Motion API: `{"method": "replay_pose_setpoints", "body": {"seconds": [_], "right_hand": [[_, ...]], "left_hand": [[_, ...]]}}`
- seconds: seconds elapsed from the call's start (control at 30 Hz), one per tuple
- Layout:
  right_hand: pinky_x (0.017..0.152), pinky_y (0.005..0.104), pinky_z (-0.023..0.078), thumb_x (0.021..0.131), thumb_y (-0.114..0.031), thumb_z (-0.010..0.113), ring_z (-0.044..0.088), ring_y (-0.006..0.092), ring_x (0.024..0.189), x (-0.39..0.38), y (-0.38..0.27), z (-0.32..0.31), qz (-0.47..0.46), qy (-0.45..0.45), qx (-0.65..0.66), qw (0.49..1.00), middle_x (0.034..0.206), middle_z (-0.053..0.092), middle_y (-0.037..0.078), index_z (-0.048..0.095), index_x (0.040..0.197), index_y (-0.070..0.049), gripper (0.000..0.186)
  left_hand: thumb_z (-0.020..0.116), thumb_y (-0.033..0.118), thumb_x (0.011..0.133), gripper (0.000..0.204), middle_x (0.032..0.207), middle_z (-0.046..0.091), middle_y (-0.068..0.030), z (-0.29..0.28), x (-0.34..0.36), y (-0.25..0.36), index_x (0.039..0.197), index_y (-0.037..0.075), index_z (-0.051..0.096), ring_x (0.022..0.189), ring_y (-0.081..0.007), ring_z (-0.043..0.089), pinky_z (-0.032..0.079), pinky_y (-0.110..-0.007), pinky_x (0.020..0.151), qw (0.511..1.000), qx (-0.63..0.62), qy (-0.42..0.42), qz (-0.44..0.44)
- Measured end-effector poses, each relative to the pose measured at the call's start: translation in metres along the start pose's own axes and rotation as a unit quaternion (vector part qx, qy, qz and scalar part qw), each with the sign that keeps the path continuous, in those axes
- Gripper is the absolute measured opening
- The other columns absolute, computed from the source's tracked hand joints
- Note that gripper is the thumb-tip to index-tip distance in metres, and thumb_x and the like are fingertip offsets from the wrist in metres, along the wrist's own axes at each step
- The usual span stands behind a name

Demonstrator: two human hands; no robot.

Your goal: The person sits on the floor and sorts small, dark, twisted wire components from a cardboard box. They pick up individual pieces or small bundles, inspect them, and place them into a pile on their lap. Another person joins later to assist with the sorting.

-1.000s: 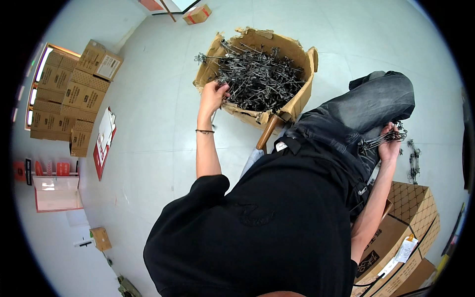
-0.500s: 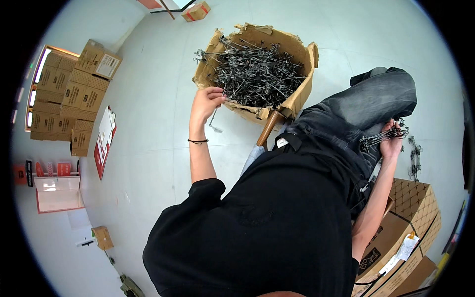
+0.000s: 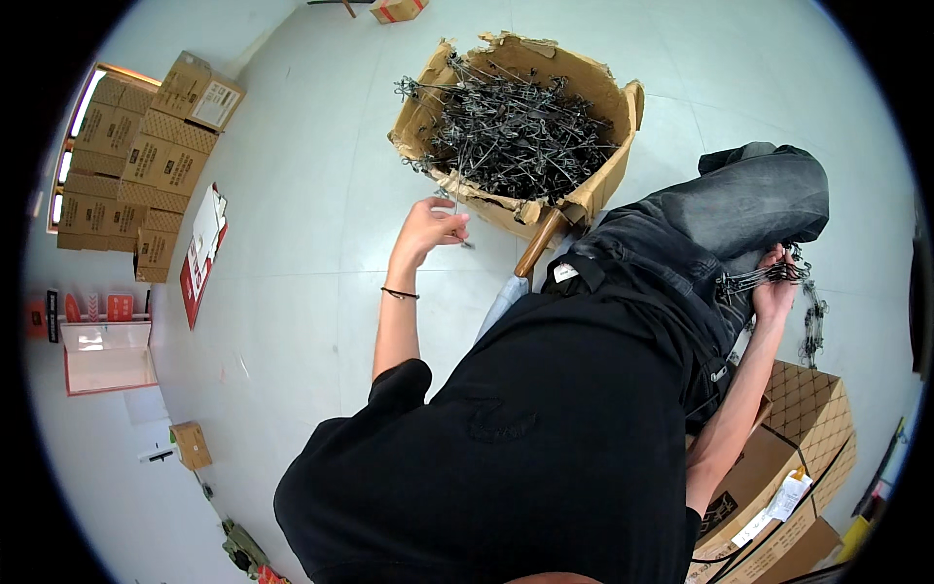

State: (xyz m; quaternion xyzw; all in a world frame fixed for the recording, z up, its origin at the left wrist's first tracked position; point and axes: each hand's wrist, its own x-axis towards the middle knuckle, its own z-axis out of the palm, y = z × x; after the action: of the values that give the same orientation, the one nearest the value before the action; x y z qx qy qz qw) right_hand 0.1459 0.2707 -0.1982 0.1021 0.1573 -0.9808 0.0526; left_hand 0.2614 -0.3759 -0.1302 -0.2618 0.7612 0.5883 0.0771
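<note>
Left hand (image 3: 426,226) pinches one thin metal clip (image 3: 457,216), fingers closed narrow on it, just outside the near edge of the open box (image 3: 603,107). Right hand (image 3: 776,292) is closed around a bunch of the same clips (image 3: 754,280), held beside the raised knee in grey jeans (image 3: 749,204); count in the bunch not readable.

Counts: one open cardboard box, torn flaps, ragged rim, on the floor (image 3: 292,253). Inside: a tangled heap of dark wire clips (image 3: 516,127), too many to count, thin, bent, dull metal. One wooden handle (image 3: 538,243) leans at the box's near corner. One dark band (image 3: 399,293) on the left wrist.

Stacked brown cartons (image 3: 126,156) at far left, roughly ten, printed faces, corrugated. Two or three more cartons (image 3: 778,467) at lower right, one strapped with black bands. Floor is smooth, pale, glossy.
</note>
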Motion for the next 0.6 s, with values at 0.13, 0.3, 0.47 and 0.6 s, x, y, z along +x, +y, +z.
{"method": "replay_pose_setpoints", "body": {"seconds": [0.13,0.3,0.47,0.6], "right_hand": [[0.077,0.0302,0.057,0.099,-0.012,0.055,0.063,0.0209,0.086,-0.003,0.001,0.005,0.011,-0.002,0.016,1.000,0.095,0.065,0.014,0.060,0.105,0.006,0.021],[0.077,0.0308,0.057,0.099,-0.013,0.056,0.063,0.0217,0.086,-0.004,0.000,0.003,0.010,-0.011,0.014,1.000,0.095,0.065,0.015,0.060,0.106,0.007,0.022],[0.079,0.0307,0.057,0.099,-0.013,0.056,0.064,0.0223,0.086,0.001,0.002,0.000,0.006,-0.002,0.023,1.000,0.096,0.066,0.016,0.060,0.106,0.007,0.022],[0.079,0.0294,0.056,0.100,-0.012,0.053,0.062,0.0206,0.087,0.000,0.000,-0.001,0.001,-0.017,0.007,1.000,0.096,0.064,0.014,0.059,0.109,0.008,0.023]], "left_hand": [[0.066,0.024,0.090,0.028,0.067,0.067,-0.0159,0.009,-0.013,0.027,0.081,-0.002,0.069,0.070,-0.0308,0.068,0.054,-0.039,0.068,0.954,0.262,0.132,0.057],[0.057,0.021,0.094,0.024,0.082,0.069,-0.0195,-0.023,-0.010,0.061,0.090,0.002,0.072,0.083,-0.0398,0.066,0.051,-0.044,0.074,0.888,0.318,0.285,0.169],[0.058,0.011,0.093,0.016,0.092,0.071,-0.0174,-0.048,0.028,-0.002,0.096,0.002,0.072,0.088,-0.0375,0.067,0.051,-0.042,0.076,0.858,0.278,0.299,0.310],[0.059,0.003,0.091,0.013,0.088,0.070,-0.0141,-0.036,0.022,-0.009,0.097,0.001,0.070,0.078,-0.0337,0.066,0.052,-0.038,0.073,0.800,0.283,0.331,0.412]]}}
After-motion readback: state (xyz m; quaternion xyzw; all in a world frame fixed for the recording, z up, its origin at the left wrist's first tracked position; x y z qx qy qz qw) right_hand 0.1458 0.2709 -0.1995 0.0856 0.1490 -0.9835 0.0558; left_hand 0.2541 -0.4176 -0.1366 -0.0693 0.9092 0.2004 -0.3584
